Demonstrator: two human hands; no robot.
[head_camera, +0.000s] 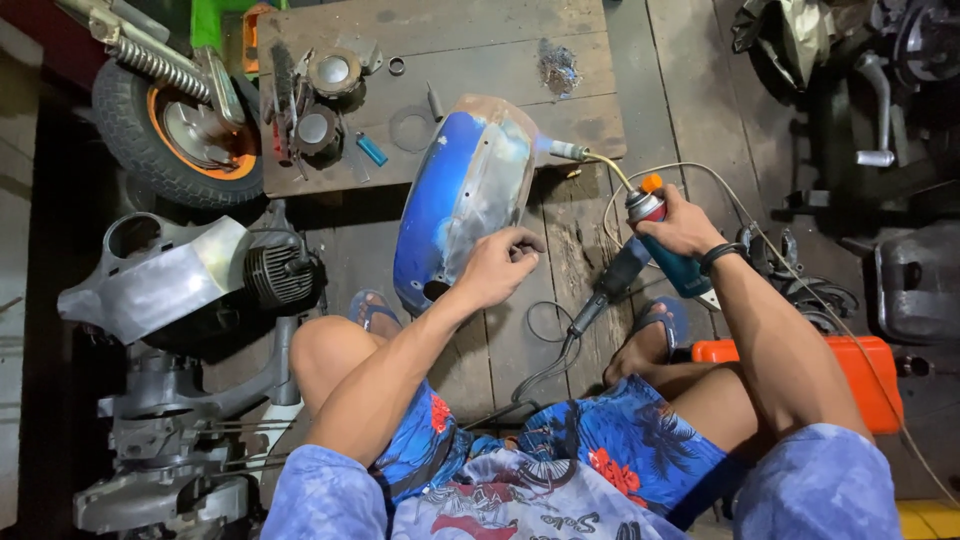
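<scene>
My right hand (685, 225) was closed tight around a gas torch can (668, 250), teal at the body and silver near the top, with an orange knob just above my fingers. From that grip a thin brass tube (608, 166) curved away to the front and left, ending in a nozzle (566, 150) that pointed at the far end of a blue mudguard (455, 195). A pale blue glow showed at the nozzle tip, right against the metal.

My left hand (497, 265) was loosely curled, fingers bent in, resting on the near edge of that mudguard; I could not tell whether it held anything small. The mudguard lay between my 2 hands and ahead of them, blue paint on its left side and bare grey metal on its right, its far end propped on a wooden board (470, 50).

Just below my right hand a black power tool (610, 285) lay on the plank floor, its cord looping toward my knees. Behind my right forearm sat an orange case (860, 375). Well to the left of my left hand were a wheel (170, 130) and an engine (270, 275).
</scene>
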